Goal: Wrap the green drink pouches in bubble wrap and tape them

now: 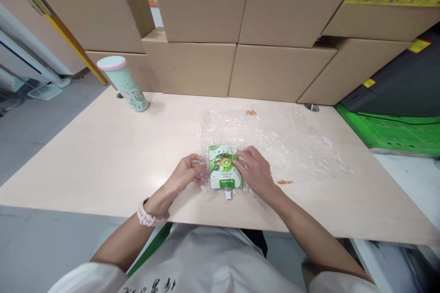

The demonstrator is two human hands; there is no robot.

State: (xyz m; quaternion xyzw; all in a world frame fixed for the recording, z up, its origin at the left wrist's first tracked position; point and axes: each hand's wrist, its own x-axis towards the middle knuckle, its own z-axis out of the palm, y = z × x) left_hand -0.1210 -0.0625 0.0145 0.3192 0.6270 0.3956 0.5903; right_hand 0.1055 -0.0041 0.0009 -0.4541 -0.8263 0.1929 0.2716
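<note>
A green and white smoothie pouch (226, 167) with a kiwi picture lies flat on a sheet of clear bubble wrap (292, 139), its white cap (228, 194) toward me. On the pouch's left side, my left hand (189, 170) pinches the edge of the wrap between thumb and fingers. My right hand (255, 169) rests on the wrap at the pouch's right edge, with thumb and index finger touching the pouch. Its lower fingers are partly hidden, and I cannot make out whether it grips the film.
A mint tumbler with a pink lid (125, 84) stands at the back left of the pale wooden table (103, 165). Stacked cardboard boxes (199, 66) line the far edge. To the right are a green plastic crate (395, 132) and a dark case (402, 87).
</note>
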